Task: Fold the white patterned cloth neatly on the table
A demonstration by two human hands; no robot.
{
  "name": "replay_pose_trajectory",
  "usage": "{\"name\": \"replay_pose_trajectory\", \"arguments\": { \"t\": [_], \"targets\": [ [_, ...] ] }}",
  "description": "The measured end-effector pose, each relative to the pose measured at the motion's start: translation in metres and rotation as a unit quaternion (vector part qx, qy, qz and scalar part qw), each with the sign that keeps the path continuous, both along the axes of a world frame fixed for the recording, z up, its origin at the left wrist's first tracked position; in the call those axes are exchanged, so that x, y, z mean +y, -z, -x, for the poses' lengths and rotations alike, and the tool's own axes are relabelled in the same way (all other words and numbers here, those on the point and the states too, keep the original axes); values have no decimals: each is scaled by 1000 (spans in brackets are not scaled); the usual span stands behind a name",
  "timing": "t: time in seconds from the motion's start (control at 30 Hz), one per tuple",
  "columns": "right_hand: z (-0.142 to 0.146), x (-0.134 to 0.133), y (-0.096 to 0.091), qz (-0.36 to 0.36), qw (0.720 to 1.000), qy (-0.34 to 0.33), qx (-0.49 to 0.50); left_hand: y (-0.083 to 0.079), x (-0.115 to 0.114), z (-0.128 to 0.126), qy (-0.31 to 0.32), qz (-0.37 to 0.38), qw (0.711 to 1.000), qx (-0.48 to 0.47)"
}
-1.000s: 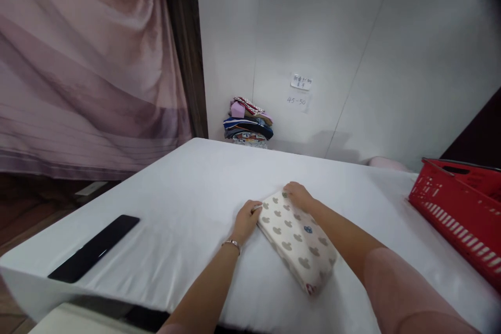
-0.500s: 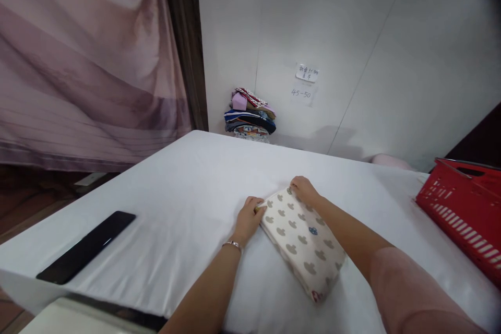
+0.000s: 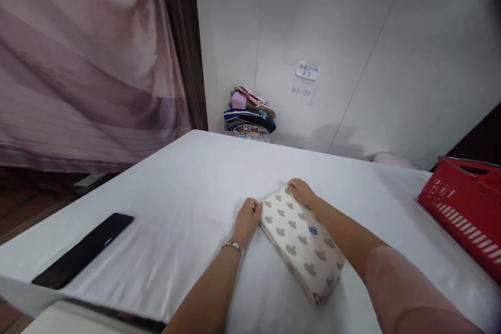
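Observation:
A folded white cloth [image 3: 297, 240] printed with grey mouse-head shapes and one blue one lies slantwise on the white table. My left hand [image 3: 248, 217] is closed at its far left corner, the thumb and curled fingers pinching the edge. At the far right corner, my right hand [image 3: 301, 191] grips the fabric, its fingertips partly hidden behind the fold. A bracelet [image 3: 234, 245] circles my left wrist.
A red plastic basket [image 3: 462, 209] stands at the table's right edge. On the left lies a long black flat object [image 3: 83, 251]. Several folded clothes [image 3: 250, 115] are piled beyond the far edge, against the wall. A pink curtain [image 3: 86, 62] hangs at left.
My left fingers have curled in more tightly at the cloth's corner. My right hand has shifted very slightly left. The cloth lies almost as before.

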State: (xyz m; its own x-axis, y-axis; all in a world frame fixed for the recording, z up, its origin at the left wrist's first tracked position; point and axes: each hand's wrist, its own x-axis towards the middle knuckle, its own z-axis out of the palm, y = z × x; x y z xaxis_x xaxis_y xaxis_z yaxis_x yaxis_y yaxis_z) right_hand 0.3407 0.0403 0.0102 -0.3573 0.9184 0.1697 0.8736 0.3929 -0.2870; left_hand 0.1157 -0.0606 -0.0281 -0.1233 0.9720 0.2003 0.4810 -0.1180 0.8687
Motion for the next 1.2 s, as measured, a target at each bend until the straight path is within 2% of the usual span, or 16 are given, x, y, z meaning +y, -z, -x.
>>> {"name": "replay_pose_trajectory", "arguments": {
  "t": [0.2,0.37,0.43,0.57,0.7,0.8,0.9,1.0,1.1,1.2],
  "targets": [
    [0,-2,4,-4,1000,15,-12,1,3,-2,-38,8,999,13],
    [5,-18,7,-57,996,56,-33,-1,3,-3,-48,19,999,18],
    [7,-23,10,-42,995,64,-59,0,4,-4,-49,17,998,21],
    [11,-22,12,32,992,74,-94,3,5,-3,-51,15,998,37],
    [14,-17,9,33,991,86,-92,0,3,-1,-47,13,997,60],
    [16,-19,8,26,991,92,-91,-12,-4,-7,-55,-50,989,128],
    [18,-21,6,27,992,91,-89,-24,-13,-26,18,-141,966,218],
    [18,-21,1,38,992,91,-85,-24,-17,-46,107,-134,948,270],
    [14,-27,-3,33,992,94,-79,-13,-14,-54,105,-85,948,289],
    [3,-40,2,11,995,60,-79,-5,-10,-53,101,-84,948,289]
  ]
}}
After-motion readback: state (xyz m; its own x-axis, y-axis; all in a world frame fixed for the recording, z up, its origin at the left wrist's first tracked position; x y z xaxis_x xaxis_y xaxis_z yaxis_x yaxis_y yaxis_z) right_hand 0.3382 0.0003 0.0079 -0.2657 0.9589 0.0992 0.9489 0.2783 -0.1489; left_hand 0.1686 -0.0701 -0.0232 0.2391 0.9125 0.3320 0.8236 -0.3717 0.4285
